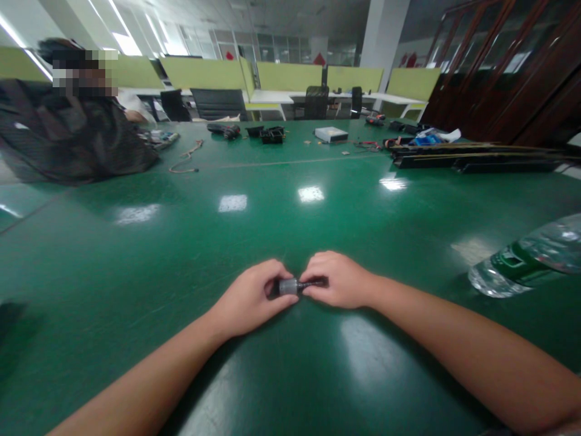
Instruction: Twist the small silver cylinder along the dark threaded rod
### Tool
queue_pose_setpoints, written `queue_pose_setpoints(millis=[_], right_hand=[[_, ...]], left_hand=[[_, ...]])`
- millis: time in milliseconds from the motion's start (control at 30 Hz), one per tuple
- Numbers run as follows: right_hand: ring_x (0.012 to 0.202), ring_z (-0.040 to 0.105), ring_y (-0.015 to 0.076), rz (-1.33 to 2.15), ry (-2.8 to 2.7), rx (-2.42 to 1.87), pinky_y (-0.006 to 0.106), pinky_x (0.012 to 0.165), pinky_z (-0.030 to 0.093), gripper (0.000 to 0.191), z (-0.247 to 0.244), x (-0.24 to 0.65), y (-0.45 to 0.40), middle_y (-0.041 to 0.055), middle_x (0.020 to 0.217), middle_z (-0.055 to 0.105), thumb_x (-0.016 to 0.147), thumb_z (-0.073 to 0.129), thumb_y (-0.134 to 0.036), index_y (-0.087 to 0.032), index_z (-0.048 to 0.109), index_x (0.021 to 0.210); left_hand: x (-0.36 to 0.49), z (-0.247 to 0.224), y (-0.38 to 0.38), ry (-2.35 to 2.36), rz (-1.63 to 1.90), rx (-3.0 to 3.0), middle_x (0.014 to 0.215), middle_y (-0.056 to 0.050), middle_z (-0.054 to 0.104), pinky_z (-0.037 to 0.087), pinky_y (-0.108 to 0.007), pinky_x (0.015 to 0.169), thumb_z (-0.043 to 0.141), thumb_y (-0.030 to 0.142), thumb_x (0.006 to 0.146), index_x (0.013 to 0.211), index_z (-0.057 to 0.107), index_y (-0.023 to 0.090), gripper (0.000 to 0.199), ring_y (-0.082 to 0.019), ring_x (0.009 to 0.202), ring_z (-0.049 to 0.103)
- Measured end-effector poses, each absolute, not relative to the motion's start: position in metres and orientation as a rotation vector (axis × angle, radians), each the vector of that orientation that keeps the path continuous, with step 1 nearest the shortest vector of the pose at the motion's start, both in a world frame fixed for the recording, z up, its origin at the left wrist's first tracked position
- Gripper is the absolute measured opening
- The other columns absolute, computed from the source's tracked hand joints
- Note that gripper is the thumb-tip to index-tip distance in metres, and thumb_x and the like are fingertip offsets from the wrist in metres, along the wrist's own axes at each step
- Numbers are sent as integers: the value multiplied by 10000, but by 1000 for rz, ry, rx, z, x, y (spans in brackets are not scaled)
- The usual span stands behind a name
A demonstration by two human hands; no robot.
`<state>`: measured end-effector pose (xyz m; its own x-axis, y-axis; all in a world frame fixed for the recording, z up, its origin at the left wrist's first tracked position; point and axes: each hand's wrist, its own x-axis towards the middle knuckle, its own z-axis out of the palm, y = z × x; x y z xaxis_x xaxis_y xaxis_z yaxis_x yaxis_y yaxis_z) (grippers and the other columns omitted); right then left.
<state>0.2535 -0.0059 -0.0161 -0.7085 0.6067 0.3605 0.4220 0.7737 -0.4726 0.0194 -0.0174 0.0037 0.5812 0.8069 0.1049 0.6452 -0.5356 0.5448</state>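
A small grey cylindrical object (288, 286) with a dark, thin end lies between my two hands, low over the green table (272, 230). My left hand (252, 297) is closed round its grey body, with thumb and fingers on opposite sides. Pinched in my right hand (333, 280) is the dark thin part (313, 283), which runs into the palm. The fingertips of both hands are close together. Blur hides what exactly the object is.
A clear bottle with a green label (521, 263) lies at the right. A black bag (82, 133) and a person (131, 109) are at the far left. Along the far side are a grey box (331, 134), dark tools (224, 131), a cable (184, 160) and black rails (476, 158).
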Motion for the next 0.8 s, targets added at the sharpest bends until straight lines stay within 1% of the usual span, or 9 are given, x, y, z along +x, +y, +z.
queue_pose_setpoints(millis=[133, 367, 567, 800], right_hand=[[792, 608, 172, 489, -2454, -785, 297, 773, 445, 105, -16, 254, -5, 42, 818, 694, 813, 682, -199, -161, 724, 902], [737, 594, 156, 497, -2442, -800, 284, 733, 438, 67, -18, 257, -3, 21, 761, 673, 782, 690, -214, -168, 703, 829], [719, 602, 150, 560, -2441, -789, 274, 717, 453, 40, -16, 265, 1, 11, 745, 669, 750, 699, -191, -175, 677, 779], [712, 601, 143, 558, -2459, -815, 276, 724, 451, 57, -16, 268, 2, 3, 734, 664, 739, 717, -201, -177, 670, 758]], left_hand=[[20, 4, -18, 1180, 470, 2364, 776, 0, 597, 385, -254, 610, 695, 388, 818, 938, 664, 190, 233, -163, 694, 543], [19, 3, -18, 1180, 468, 2371, 786, 3, 603, 388, -257, 622, 689, 385, 826, 947, 662, 193, 229, -162, 699, 549], [19, 4, -17, 1176, 457, 2361, 785, 1, 604, 388, -254, 618, 687, 397, 825, 950, 663, 195, 239, -161, 699, 546], [20, 4, -18, 1186, 463, 2349, 770, 3, 597, 385, -253, 610, 680, 408, 822, 943, 665, 198, 242, -159, 686, 538]])
